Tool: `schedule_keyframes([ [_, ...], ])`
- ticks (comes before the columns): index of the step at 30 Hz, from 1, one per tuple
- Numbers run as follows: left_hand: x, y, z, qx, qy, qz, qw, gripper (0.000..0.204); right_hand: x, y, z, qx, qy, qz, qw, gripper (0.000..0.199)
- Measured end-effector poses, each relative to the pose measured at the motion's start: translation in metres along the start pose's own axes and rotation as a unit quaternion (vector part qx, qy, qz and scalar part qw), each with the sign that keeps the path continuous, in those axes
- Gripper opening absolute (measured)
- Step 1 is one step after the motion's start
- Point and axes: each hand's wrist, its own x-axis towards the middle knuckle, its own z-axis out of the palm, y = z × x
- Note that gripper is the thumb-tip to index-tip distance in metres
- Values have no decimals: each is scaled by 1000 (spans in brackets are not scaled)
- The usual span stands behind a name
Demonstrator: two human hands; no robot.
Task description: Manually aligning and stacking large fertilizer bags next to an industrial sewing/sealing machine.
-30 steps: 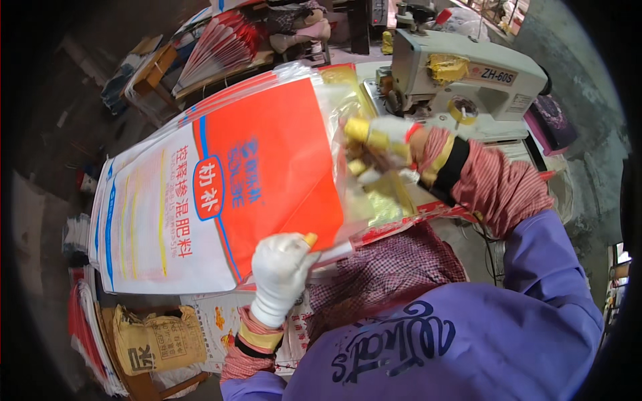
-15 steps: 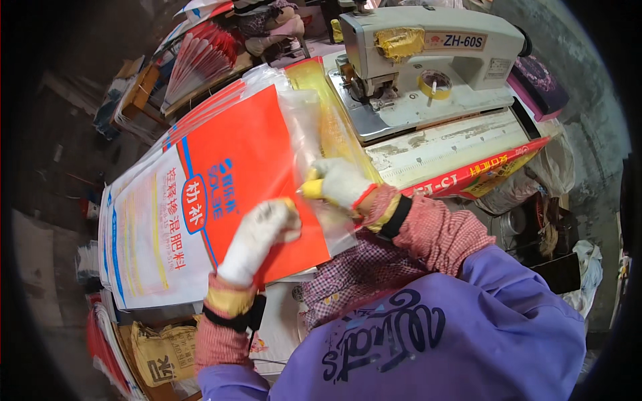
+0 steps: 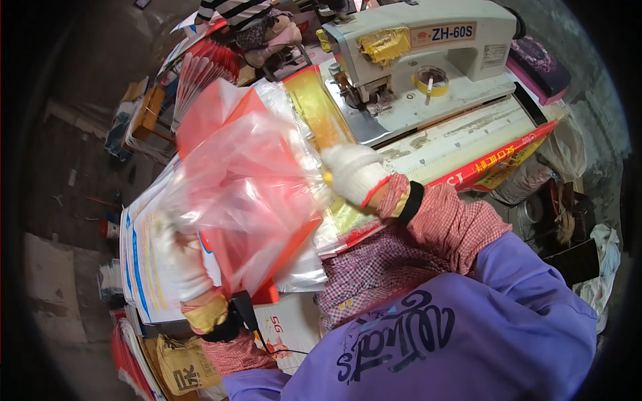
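Observation:
A crumpled sheet of clear plastic film (image 3: pixel 257 180), perhaps a bag liner, billows over a red and white printed sack. My right hand (image 3: pixel 353 175), in a white glove with yellow on the fingers, is closed at the film's right edge, near the sewing machine. Gloved in white too, my left hand (image 3: pixel 179 264) is at the film's left side, over the white part of the sack stack (image 3: pixel 139 257). Motion smears its fingers and film partly veils them, so I cannot tell its grip. The red panel (image 3: pixel 200 127) shows through and around the film, bent up at the far end.
A pale industrial sewing machine (image 3: pixel 428 50) stands at the far right, with a tape roll (image 3: pixel 430 81) on its bed. A dark box (image 3: pixel 537 67) sits beyond it. Fanned sacks (image 3: pixel 200 80) and a person's arm (image 3: pixel 284 40) are at the far left. A brown sack (image 3: pixel 184 364) lies near left.
The clear film has spread leftward over the red panel, which is now bent up. My left hand has moved left and nearer me. My right hand has shifted slightly right.

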Motion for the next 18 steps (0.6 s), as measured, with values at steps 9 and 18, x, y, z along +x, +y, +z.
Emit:
schedule_keyframes([
  [9,1,31,32,-383,-15,-223,896,8,-17,-88,46,166,-457,-312,816,29],
  [18,-11,66,-59,-218,40,-177,959,8,137,-6,94,152,63,-124,978,18],
])
